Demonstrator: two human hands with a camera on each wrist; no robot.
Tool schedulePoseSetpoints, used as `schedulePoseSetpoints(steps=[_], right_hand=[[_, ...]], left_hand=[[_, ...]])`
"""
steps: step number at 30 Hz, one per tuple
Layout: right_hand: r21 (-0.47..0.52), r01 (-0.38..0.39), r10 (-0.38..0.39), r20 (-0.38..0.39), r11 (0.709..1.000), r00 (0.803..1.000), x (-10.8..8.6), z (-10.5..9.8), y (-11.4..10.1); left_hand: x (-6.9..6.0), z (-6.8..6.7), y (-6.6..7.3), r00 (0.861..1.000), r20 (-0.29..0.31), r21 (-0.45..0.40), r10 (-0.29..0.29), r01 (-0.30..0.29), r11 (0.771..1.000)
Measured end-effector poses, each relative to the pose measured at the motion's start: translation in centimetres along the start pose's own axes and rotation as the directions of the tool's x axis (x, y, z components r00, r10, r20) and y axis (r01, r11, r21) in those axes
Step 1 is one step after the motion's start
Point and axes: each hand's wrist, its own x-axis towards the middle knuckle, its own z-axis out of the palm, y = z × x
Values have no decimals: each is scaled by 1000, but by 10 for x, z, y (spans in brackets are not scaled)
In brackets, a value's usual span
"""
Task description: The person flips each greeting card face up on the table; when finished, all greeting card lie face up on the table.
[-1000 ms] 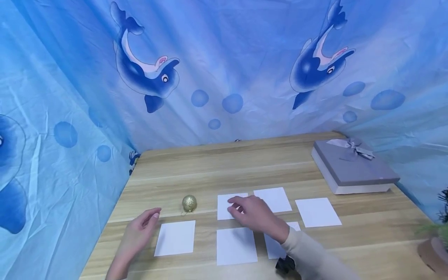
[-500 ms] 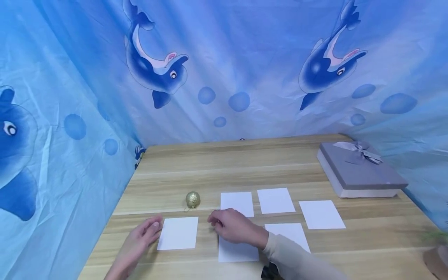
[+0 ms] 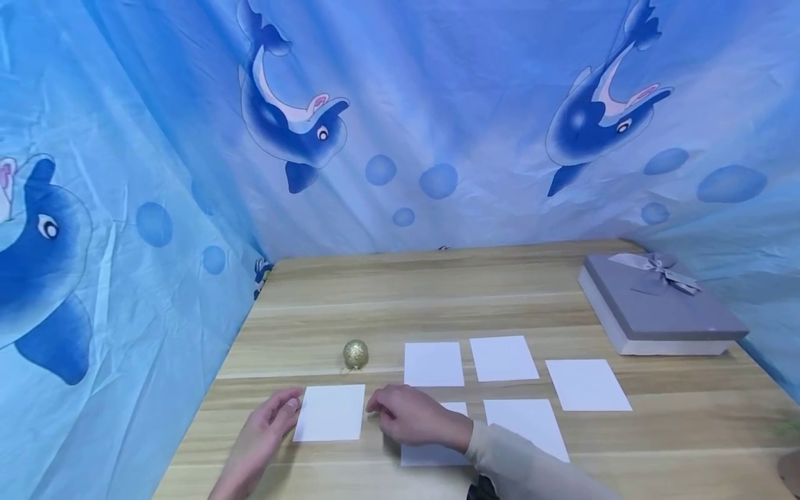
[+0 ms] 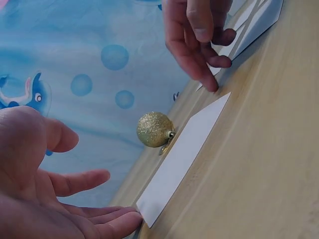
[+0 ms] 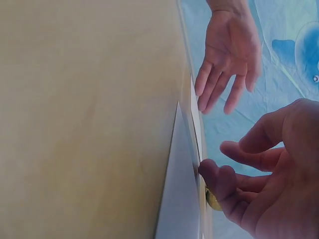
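Note:
A white square card (image 3: 329, 413) lies on the table between the hands, with the gold glitter ball (image 3: 355, 354) just behind it. My left hand (image 3: 265, 432) is at the card's left edge; in the left wrist view the fingertips of this hand (image 4: 65, 184) touch the card's near corner (image 4: 179, 162), fingers relaxed. My right hand (image 3: 414, 415) is by the right edge, over part of another white card (image 3: 434, 455), its fingers loosely bent and holding nothing. In the right wrist view the right hand (image 5: 269, 174) is low by the table, the left hand (image 5: 230, 55) beyond.
More white cards lie to the right: one behind my right hand (image 3: 434, 364), others (image 3: 503, 358) (image 3: 588, 385) (image 3: 528, 423) beside it. A grey-lidded box (image 3: 662, 298) with a bow is at the back right. A blue dolphin curtain (image 3: 400, 125) surrounds the table (image 3: 400, 285).
My right hand has moved left and down from above the back card to the left card's right side. My left hand has come to that card's left edge. The head view has shifted.

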Motion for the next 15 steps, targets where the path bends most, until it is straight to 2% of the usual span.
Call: schedulePoseSetpoints(steps=[5, 10, 15], right_hand=[[-24, 96, -95, 62, 995, 994, -2, -1, -1], [20, 116, -118, 105, 993, 988, -3, 0, 0], [69, 138, -143, 85, 988, 986, -4, 4, 1]], left_hand=[[0, 5, 0, 1000, -12, -7, 13, -13, 1000], [2, 10, -1, 1000, -15, -49, 12, -13, 999], [4, 12, -3, 999, -41, -110, -13, 8, 994]])
